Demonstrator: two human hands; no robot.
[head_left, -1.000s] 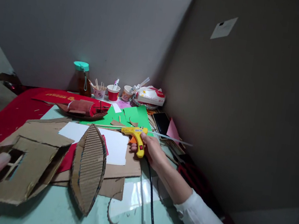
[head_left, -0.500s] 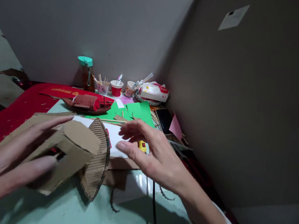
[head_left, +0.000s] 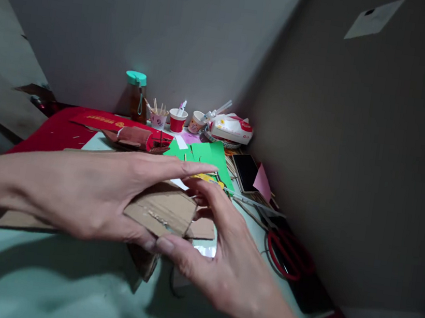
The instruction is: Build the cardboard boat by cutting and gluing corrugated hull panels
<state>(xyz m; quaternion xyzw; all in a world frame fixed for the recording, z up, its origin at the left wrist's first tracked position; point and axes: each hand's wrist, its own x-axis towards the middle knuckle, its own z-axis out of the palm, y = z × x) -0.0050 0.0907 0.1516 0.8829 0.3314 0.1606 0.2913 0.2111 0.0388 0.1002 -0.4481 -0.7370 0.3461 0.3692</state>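
Observation:
A folded brown cardboard piece (head_left: 162,209), with a shiny streak that looks like glue across its face, is held between both hands above the table. My left hand (head_left: 94,190) wraps over its left side, thumb below and fingers stretched along the top. On its right edge, my right hand (head_left: 231,255) closes with the thumb at the lower corner and curled fingers behind. The two thumbs nearly meet. Under the piece shows the pointed tip of a dark cardboard part (head_left: 144,262); whether they are joined is hidden by my hands.
Toward the back stand a brown model boat (head_left: 132,139), a bottle with a teal lid (head_left: 136,78), a red cup (head_left: 177,121) and a tissue pack (head_left: 231,129). Green paper (head_left: 216,157) lies before them. At right are a phone (head_left: 244,172) and red-handled scissors (head_left: 281,262).
My right hand has come in from apart and now grips the cardboard. My left hand has moved right and turned the piece, so a different face shows. The view has shifted slightly.

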